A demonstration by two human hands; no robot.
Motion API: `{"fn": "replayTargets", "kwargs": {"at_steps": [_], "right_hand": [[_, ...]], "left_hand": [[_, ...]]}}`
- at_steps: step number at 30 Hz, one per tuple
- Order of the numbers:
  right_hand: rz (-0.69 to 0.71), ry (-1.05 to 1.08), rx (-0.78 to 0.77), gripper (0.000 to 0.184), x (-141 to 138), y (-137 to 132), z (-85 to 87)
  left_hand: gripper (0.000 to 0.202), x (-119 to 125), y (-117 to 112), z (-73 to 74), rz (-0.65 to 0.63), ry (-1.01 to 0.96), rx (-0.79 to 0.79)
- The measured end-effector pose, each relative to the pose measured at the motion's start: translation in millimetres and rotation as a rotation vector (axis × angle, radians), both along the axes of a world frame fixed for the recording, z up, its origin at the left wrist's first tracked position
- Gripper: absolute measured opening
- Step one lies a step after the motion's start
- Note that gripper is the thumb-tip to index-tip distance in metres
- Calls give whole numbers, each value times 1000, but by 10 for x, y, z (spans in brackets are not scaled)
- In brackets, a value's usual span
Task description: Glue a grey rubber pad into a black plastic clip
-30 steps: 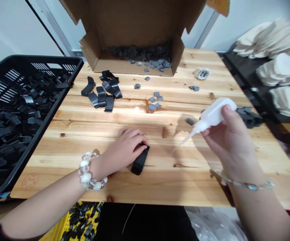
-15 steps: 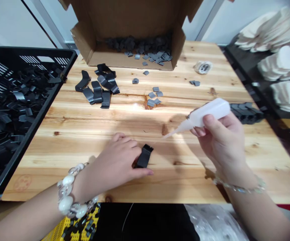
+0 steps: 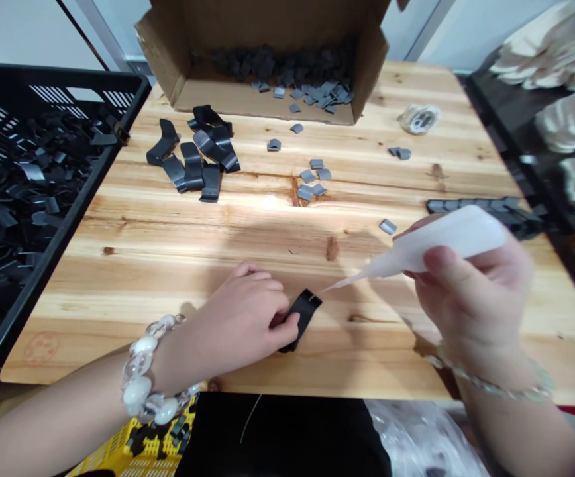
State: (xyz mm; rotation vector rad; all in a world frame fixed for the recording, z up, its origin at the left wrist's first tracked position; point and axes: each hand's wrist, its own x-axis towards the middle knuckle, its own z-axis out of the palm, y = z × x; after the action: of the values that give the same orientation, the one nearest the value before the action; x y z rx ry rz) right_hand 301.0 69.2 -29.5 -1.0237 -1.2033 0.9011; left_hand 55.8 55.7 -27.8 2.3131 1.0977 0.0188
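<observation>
Roughly, by label:

Table edges: the wooden table (image 3: 178,252) has its near edge just below both wrists; a black crate (image 3: 44,199) runs along its left edge, and dark trays sit off its right edge.
Open room: bare wood lies between the hands and the loose parts farther back.
Left hand: the left hand (image 3: 240,324) lies palm down, fingers curled over the near end of a black clip (image 3: 301,317), thumb pressed on it, pinning it to the table.
Clip axis: its long axis runs diagonally, far end pointing up and to the right, toward the nozzle.
Right hand: the right hand (image 3: 466,291) is closed around a white squeeze bottle (image 3: 446,242).
Bottle axis: nearly level, nozzle aimed left and slightly down, its tip just at the clip's far end.
Crate contents: many black clips.
Cardboard box (image 3: 267,53): open toward the person, holding small grey pieces that spill onto the table.
Loose pile: black clips (image 3: 198,159) lie near the box.
</observation>
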Motion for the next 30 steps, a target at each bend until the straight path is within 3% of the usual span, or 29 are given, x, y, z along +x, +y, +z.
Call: {"fn": "replayTargets", "kwargs": {"at_steps": [4,30], "right_hand": [[4,-80,25,23,16,-24,7],[-52,-87,91,23,-49,-73,40]], "left_hand": [[38,8,9,-15,-6,-5,-4],[40,8,30,-17,-12,-5,-11]]}}
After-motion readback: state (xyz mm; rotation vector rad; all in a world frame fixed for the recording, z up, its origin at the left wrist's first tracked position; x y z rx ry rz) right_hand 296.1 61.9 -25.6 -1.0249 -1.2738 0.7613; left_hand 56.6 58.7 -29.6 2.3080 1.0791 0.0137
